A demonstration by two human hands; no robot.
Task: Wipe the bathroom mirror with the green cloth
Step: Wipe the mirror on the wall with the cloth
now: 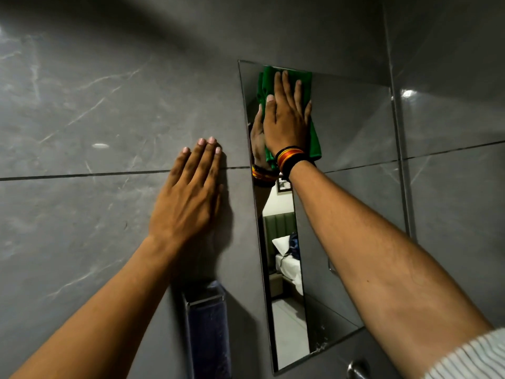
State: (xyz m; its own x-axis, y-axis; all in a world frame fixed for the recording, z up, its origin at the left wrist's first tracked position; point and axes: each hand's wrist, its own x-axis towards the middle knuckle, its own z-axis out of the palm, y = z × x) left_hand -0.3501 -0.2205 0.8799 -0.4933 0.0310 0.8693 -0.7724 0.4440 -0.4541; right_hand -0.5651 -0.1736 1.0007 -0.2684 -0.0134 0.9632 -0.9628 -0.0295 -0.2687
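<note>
Green cloth (287, 77) lies pressed flat against the upper left corner of the mirror (355, 127), its top edge level with the mirror's upper rim and its lower end hanging just past the wrist. Right hand (287, 116) is spread open, palm down on the cloth, fingers extended and pointing up the glass; it pins the cloth rather than gripping it. Red, orange and black bands (291, 158) circle that wrist. Left hand (188, 198) rests open and flat on the grey marbled wall tile (82, 105), just left of the mirror's left edge, holding nothing, its fingers crossing the horizontal grout line (82, 175). Left of the mirror's lower part, a dark blue towel (210, 329) hangs on the wall. Right of the mirror's bottom corner, a striped sleeve (475, 359) shows at the forearm. A metal fitting (356, 369) sits just below the mirror.
</note>
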